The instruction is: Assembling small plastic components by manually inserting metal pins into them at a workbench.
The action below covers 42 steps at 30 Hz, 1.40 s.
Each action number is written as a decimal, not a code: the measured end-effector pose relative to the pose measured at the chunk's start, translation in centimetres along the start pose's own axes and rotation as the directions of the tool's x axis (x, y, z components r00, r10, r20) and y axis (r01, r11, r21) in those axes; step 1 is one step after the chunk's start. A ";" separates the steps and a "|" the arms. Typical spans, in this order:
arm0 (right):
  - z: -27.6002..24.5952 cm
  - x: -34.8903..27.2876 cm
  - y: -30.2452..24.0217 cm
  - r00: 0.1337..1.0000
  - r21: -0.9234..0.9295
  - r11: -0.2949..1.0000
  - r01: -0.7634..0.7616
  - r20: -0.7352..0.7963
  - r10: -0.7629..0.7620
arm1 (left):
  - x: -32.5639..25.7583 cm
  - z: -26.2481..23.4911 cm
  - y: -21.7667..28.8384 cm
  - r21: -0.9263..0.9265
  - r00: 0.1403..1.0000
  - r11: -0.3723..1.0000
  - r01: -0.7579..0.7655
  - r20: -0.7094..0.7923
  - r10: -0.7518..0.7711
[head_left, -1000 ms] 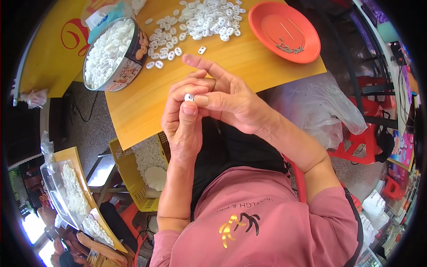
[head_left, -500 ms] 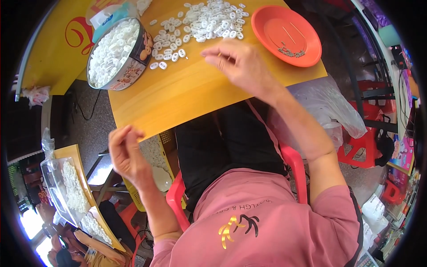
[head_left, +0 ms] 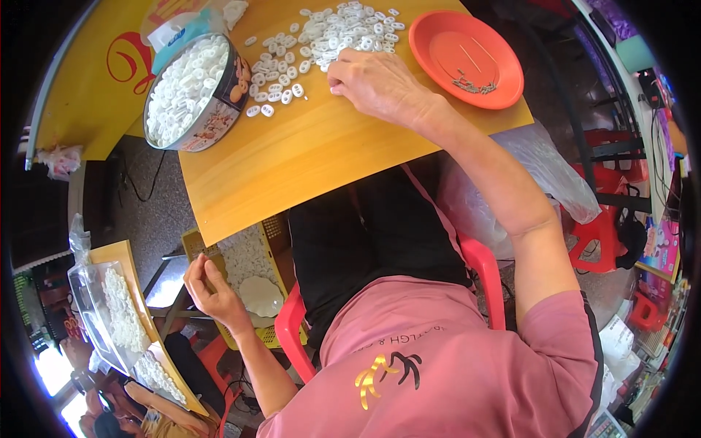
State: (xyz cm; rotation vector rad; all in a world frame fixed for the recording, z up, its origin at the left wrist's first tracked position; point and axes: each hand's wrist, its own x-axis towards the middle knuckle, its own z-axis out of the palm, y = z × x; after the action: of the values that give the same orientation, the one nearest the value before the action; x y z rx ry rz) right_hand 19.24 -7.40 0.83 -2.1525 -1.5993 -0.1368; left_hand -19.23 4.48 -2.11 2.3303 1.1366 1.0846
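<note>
My right hand (head_left: 376, 84) reaches over the table to the near edge of a loose pile of white oval plastic pieces (head_left: 332, 33), each with small openings. Its fingertips are bent down and pressed together; whatever they hold is hidden beneath them. Off the table's near-left corner, my left hand (head_left: 215, 294) hangs over a yellow crate (head_left: 279, 252), with fingers loosely bent, thumb apart and nothing visible in it. More of these white pieces fill a round tin (head_left: 212, 120) on the left. To the right, an orange-red plate (head_left: 427, 55) carries small dark metal parts and two thin sticks.
The yellow-brown table (head_left: 292, 160) lies ahead of my lap. A tissue pack (head_left: 175, 33) stands behind the tin. Clear plastic bags (head_left: 544, 171) hang at the right table edge. Lower left, another table bears white pieces (head_left: 124, 314), with a person beside it. I sit on a red chair (head_left: 482, 274).
My right hand has moved forward and slightly left to the pile, its fingers now turned down. The left hand has dropped away from the table corner, toward me.
</note>
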 end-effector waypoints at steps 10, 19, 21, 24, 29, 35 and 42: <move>-3.3 -3.9 -4.0 0.996 0.644 0.763 -0.060 -0.006 0.083 | 3.5 9.2 13.4 -0.693 0.896 0.619 0.368 0.443 -0.038; -6.0 -7.6 -2.1 0.968 0.770 0.605 -0.206 0.070 0.240 | 3.3 14.7 18.2 -0.792 0.814 0.320 0.519 0.573 0.096; -6.7 -7.7 -0.8 0.981 0.634 0.755 -0.168 0.030 0.193 | 3.4 15.4 18.4 -0.778 0.779 0.211 0.592 0.619 0.097; -8.4 -7.5 3.4 0.944 0.489 0.829 -0.271 -0.035 0.329 | 3.5 16.1 18.7 -0.757 0.758 0.188 0.626 0.647 0.082; -9.8 -7.9 9.9 0.929 0.078 0.926 -0.369 -0.013 0.371 | 3.6 16.6 18.1 -0.744 0.742 0.216 0.632 0.662 0.106; -9.1 -7.9 10.5 0.942 -0.176 0.932 -0.316 0.062 0.331 | 3.6 16.6 18.2 -0.745 0.740 0.229 0.627 0.661 0.123; -9.3 -7.2 9.1 0.950 0.018 0.950 -0.313 0.030 0.312 | 3.9 16.2 18.3 -0.715 0.711 0.189 0.674 0.696 0.100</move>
State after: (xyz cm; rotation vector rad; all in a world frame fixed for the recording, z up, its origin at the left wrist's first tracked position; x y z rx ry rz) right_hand 27.09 -19.68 4.01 -2.3653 -1.2442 0.0110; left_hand 4.13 -3.46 -0.32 1.0973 0.3512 0.4514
